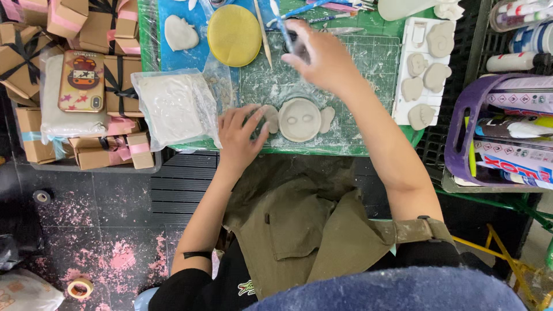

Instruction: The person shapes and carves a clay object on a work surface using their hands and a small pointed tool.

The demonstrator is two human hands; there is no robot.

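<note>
We had our left hand (242, 135) flat beside the clay face (299, 119) at 9 o'clock; right hand (319, 55), blurry, probably pinched a blue tool (283, 27).

yellow round sponge (234, 34), phone (82, 80) on gift boxes (98, 29), purple basket (466, 132), tape roll (80, 287) on floor.

A single view, from a camera worn on the person's head, looks almost straight down. It faces the green cutting-mat tabletop (357, 63), which fills the upper middle of the picture and lies close, within arm's reach. The person's own olive apron (299, 230) and both forearms rise from the lower edge. At the left, the dark floor with pink stains (103, 230) shows far below; at the right, a purple plastic basket (461, 138) borders the picture.
</note>
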